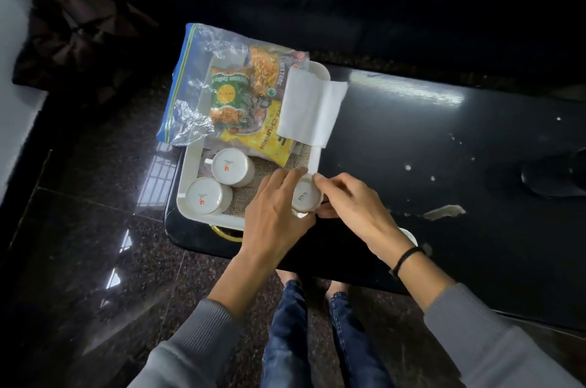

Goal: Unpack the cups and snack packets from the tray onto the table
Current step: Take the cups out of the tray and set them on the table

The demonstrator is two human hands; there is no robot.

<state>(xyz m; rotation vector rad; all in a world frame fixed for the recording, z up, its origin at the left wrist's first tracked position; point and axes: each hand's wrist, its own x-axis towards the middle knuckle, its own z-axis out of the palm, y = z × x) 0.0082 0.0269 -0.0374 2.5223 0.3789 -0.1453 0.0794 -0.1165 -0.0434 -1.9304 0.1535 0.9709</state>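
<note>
The right hand (352, 203) pinches the upturned ceramic cup (303, 197) between thumb and fingers. The left hand (279, 207) seemingly presses straight fingers to its opposite side. Stiff, slick, breakable: grip its wall.

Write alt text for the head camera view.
Left hand touches and right hand grips an upturned white cup in a white tray on a black table. Two more upturned cups, snack packets and a folded tissue share the tray.
</note>
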